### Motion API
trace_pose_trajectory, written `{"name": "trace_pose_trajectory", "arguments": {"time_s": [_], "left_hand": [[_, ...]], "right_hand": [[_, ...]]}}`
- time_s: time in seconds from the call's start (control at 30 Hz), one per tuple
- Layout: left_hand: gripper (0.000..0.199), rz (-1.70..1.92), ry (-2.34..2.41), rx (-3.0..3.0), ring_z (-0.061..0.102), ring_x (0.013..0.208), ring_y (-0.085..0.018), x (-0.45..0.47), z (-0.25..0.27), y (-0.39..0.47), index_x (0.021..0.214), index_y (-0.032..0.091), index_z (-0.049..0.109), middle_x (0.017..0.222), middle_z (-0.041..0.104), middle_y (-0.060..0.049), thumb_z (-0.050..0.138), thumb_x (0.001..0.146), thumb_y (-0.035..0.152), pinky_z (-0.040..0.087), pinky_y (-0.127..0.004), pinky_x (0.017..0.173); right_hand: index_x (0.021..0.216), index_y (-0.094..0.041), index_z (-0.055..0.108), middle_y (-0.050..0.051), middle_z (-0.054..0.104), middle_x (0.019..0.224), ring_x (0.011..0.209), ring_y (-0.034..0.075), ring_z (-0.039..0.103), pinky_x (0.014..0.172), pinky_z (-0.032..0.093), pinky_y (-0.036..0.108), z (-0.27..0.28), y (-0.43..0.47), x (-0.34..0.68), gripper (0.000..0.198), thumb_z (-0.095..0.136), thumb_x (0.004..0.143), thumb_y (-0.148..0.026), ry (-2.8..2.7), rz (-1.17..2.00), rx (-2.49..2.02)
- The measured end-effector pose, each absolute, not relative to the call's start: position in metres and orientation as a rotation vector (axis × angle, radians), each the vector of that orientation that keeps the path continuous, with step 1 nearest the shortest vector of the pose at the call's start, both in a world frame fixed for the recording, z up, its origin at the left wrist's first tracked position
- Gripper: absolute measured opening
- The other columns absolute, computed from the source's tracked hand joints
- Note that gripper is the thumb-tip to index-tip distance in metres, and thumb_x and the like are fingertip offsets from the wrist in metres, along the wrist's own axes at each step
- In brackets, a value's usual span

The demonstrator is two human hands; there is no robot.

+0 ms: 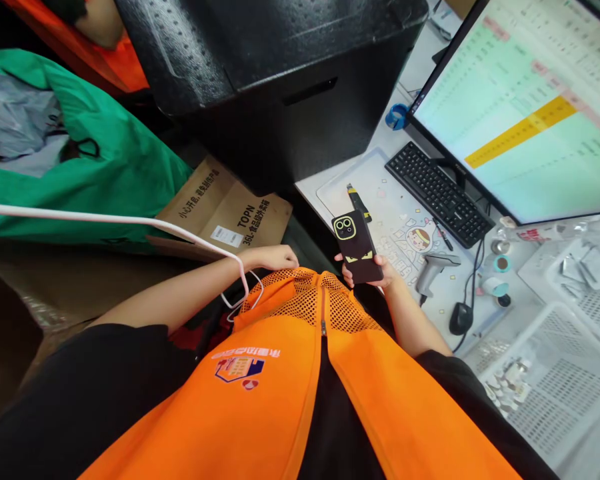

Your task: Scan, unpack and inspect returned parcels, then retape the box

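Note:
My right hand [388, 272] is wrapped round a dark smartphone [357, 240] in a case with yellow-green camera rings and angry-eye markings. The phone's back faces up towards me, in front of the desk edge. My left hand [279, 257] is curled into a fist at the hem of the orange mesh vest [280, 340] that I wear; what its fingers hold, if anything, is hidden. A white cable [200, 241] runs past my left forearm down to the vest. Just beyond the phone, a black-and-yellow utility knife [359, 202] lies on the desk mat [387, 230].
A large black box [300, 127] stands ahead. Left are a green bag [125, 147] and an open cardboard carton [260, 223]. The desk holds a keyboard [437, 193], monitor [525, 100], barcode scanner [434, 272], mouse [461, 318] and white baskets [565, 400]. Another person's arm [100, 20] shows top left.

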State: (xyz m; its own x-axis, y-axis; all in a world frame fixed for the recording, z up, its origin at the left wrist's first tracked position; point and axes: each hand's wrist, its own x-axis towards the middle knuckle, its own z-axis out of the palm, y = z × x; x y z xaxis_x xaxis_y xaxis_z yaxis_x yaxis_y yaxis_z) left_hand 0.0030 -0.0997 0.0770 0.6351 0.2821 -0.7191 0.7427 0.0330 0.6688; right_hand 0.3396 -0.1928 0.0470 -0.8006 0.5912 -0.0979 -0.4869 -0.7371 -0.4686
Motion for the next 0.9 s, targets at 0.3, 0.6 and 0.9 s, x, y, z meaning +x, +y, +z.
{"name": "trace_pose_trajectory", "arguments": {"time_s": [0.3,0.6,0.9], "left_hand": [[0.021,-0.364,1.265,2.040,0.067,0.100,-0.032,0.001,0.057,-0.121,0.081,0.014,0.071,0.100,0.071,-0.019,0.054,0.085,0.003,0.050,-0.037,0.087],[0.033,-0.114,1.050,2.280,0.064,0.118,-0.026,0.002,0.054,-0.126,0.127,0.017,0.068,0.125,0.067,-0.014,0.044,0.104,0.013,0.053,-0.034,0.097],[0.027,0.430,1.268,1.639,0.071,0.092,-0.020,0.008,0.033,-0.126,0.116,0.014,0.074,0.108,0.076,-0.009,0.071,0.093,0.027,0.058,-0.034,0.092]], "right_hand": [[0.138,-0.009,0.059,0.008,0.073,0.095,0.083,0.021,0.068,0.075,0.058,0.034,-0.011,-0.176,0.329,0.090,0.084,0.076,-0.069,-0.485,2.576,-0.559],[0.121,-0.012,0.067,0.007,0.077,0.089,0.080,0.020,0.073,0.071,0.062,0.031,-0.042,-0.178,0.313,0.071,0.087,0.076,-0.064,-0.420,2.679,-0.697],[0.111,-0.013,0.072,0.012,0.084,0.095,0.085,0.024,0.081,0.084,0.068,0.037,-0.029,-0.202,0.289,0.033,0.076,0.091,-0.039,-0.335,2.704,-0.848]]}}
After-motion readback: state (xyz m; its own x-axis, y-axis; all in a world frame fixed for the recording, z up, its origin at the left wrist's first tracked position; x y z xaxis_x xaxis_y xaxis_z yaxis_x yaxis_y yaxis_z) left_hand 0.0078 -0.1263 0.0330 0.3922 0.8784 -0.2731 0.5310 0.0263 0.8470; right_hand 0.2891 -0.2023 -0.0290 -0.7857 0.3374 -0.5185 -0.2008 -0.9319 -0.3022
